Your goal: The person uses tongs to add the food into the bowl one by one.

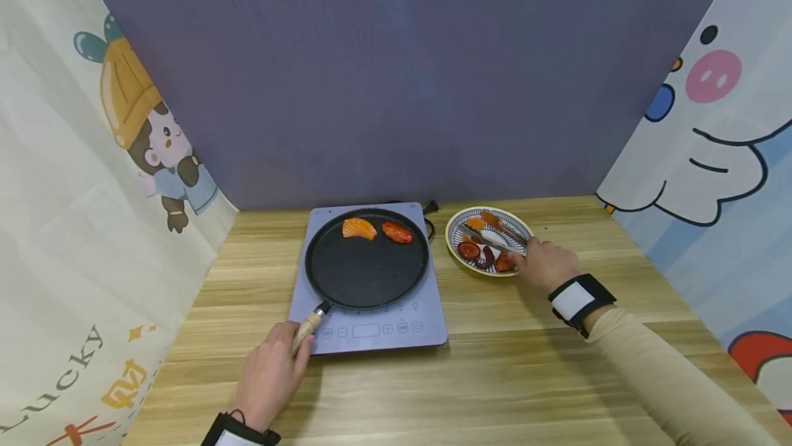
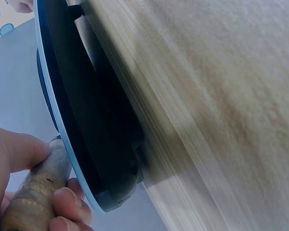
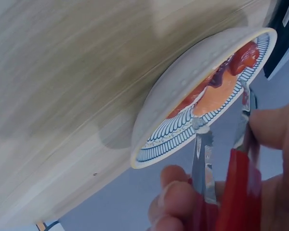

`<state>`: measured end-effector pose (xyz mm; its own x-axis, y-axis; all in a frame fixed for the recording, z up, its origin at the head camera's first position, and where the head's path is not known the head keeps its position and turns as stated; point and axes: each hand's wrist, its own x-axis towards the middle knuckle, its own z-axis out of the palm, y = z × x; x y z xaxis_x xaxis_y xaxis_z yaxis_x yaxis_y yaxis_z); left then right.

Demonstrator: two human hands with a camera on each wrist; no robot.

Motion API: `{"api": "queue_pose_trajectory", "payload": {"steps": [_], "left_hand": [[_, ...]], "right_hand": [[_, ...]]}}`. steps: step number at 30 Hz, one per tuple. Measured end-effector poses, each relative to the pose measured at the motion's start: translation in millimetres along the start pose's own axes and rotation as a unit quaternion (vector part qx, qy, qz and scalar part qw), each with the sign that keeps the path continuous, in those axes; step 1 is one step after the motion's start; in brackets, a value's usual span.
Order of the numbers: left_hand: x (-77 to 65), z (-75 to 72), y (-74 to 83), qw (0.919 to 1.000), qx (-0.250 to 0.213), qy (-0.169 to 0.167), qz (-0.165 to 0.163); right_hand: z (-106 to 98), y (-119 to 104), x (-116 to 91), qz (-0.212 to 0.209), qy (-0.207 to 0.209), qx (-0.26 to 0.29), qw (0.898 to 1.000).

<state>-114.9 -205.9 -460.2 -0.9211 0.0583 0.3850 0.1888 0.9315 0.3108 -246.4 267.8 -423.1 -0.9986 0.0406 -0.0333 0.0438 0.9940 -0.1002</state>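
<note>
My left hand (image 1: 271,369) grips the wooden handle (image 1: 307,329) of a flat black frying pan (image 1: 365,274). Near the pan's far side lie an orange, white-striped piece like salmon (image 1: 359,228) and a red piece of food (image 1: 397,232). Over the patterned plate (image 3: 168,91) on the right, my right hand (image 1: 547,266) holds metal tongs (image 1: 495,242) with red grips (image 3: 238,183). In the right wrist view the tongs' arms stand apart at the plate's rim. Several orange and dark red food pieces (image 1: 468,250) lie on the plate; whether the tips touch one, I cannot tell.
Under the pan is a grey induction cooktop (image 1: 380,343) with touch controls along its front. A black cord with a plug (image 1: 431,207) lies behind it. The wooden table (image 1: 495,363) meets a grey back panel (image 1: 396,88), with printed curtains (image 1: 680,178) at both sides.
</note>
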Motion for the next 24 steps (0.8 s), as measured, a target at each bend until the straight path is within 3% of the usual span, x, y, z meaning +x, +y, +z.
{"api": "queue_pose_trajectory", "payload": {"steps": [10,17,24], "left_hand": [[-0.1,-1.6,1.2,1.0,-0.001,0.007,0.006],[-0.8,-1.3,0.8,0.9999,-0.002,0.011,0.006],[-0.4,-0.7,1.2,0.9998,-0.001,0.016,0.008]], "right_hand": [[-5.1,-9.5,-4.7,0.006,0.014,-0.006,1.0],[-5.5,-16.1,-5.0,0.004,-0.007,-0.013,1.0],[0.2,-22.8,-2.3,-0.003,0.027,-0.039,0.999]]}}
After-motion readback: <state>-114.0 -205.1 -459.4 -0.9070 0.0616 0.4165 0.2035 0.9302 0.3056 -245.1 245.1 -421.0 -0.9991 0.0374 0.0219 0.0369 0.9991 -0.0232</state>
